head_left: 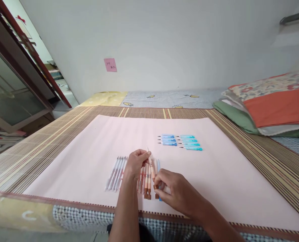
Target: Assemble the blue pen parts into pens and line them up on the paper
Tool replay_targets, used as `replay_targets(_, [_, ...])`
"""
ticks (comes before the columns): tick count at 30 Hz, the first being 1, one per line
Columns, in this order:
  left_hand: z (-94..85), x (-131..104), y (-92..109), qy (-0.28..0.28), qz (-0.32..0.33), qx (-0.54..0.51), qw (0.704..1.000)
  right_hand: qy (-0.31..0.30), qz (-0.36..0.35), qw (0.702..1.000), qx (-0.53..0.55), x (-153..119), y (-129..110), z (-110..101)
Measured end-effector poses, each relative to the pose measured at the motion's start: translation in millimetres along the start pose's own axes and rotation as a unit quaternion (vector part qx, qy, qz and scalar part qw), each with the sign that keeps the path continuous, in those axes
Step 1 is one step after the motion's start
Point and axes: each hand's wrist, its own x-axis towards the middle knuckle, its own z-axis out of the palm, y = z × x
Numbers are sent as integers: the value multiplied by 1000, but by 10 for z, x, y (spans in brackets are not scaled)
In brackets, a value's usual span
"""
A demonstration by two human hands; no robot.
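A pale pencil with a brown end (151, 167) is held at a slant over the pink sheet. My left hand (137, 162) pinches its upper part between thumb and fingers. My right hand (173, 188) closes around its brown lower end, and a whitish piece (166, 189) shows in the curled fingers; I cannot make out what it is. Under and between the hands lie several similar brown-ended pencils (146, 183), pink-marked ones (140, 179) and a partly hidden blue one (158, 164). Left of my left wrist, several pale lilac pencils (116, 174) lie side by side.
Beyond my right hand lie a stack of blue pencils (167, 139) and one of teal pencils (190, 142), dark tips pointing left. The pink sheet (88, 161) covers a striped mat (50, 144). Folded bedding (277, 104) sits at right; a wall (177, 43) stands behind.
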Motion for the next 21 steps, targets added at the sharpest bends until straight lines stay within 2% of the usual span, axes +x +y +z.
replay_targets(3, [9,15,-16,17,13,63,998,3,21,1000,-6,-13,3,-19])
replay_targets(6, [-13,44,-30,61,34,108,992,7,31,999,-32,-15,31,16])
replay_targets(10, [-65,60,-27,108,43,88,989,-5,35,995,-97,-2,64,163])
replay_targets(15, [-86,43,-6,111,40,54,992,-35,21,990,-138,10,109,350])
replay_targets(21, [-102,68,-10,104,33,34,993,-53,40,982,-176,14,164,431])
